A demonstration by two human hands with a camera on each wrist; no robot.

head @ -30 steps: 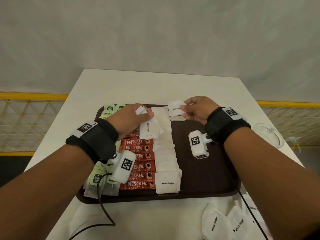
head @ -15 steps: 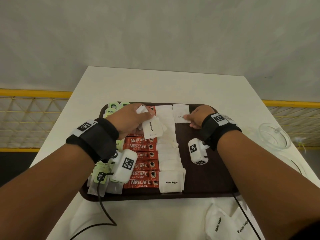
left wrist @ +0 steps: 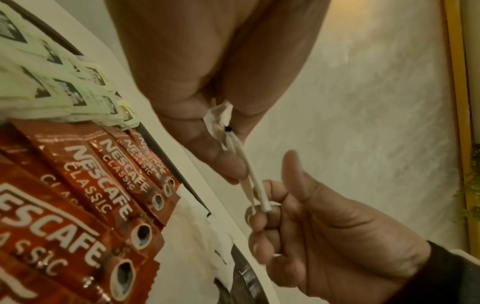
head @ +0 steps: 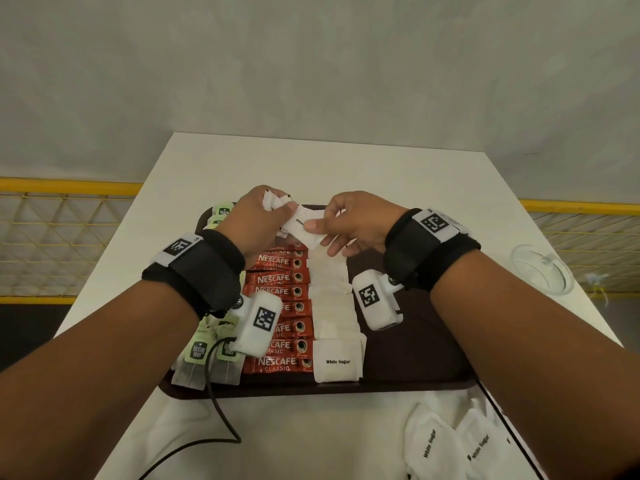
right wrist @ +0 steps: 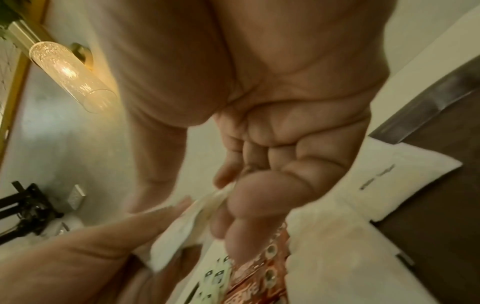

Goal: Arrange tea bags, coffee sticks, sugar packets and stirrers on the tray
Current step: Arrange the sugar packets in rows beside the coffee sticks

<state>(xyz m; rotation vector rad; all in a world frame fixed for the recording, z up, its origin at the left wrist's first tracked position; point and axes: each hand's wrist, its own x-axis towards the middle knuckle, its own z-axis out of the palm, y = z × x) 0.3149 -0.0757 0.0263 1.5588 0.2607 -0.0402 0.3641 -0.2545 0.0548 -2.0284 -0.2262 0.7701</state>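
Both hands hover over the far end of the brown tray (head: pixel 415 341). My left hand (head: pixel 282 211) grips a small bunch of white sugar packets (left wrist: pixel 221 115). My right hand (head: pixel 320 230) pinches the end of one sugar packet (head: pixel 304 228) from that bunch, thumb on top. The left wrist view shows the packets edge-on (left wrist: pixel 245 166) between the two hands. On the tray lie a column of tea bags (head: pixel 204 355), a column of red coffee sticks (head: pixel 277 292) and a column of sugar packets (head: pixel 334 306). One more sugar packet (right wrist: pixel 389 174) lies at the tray's far end.
Loose sugar packets (head: pixel 429 441) lie on the white table near its front right edge. A glass lid (head: pixel 540 268) rests on the table to the right. A black cable (head: pixel 221 420) runs from my left wrist across the table. The tray's right half is bare.
My right hand laid a sugar packet at the tray's far end, then came back to the left hand and now pinches another packet. Both hands rose slightly.
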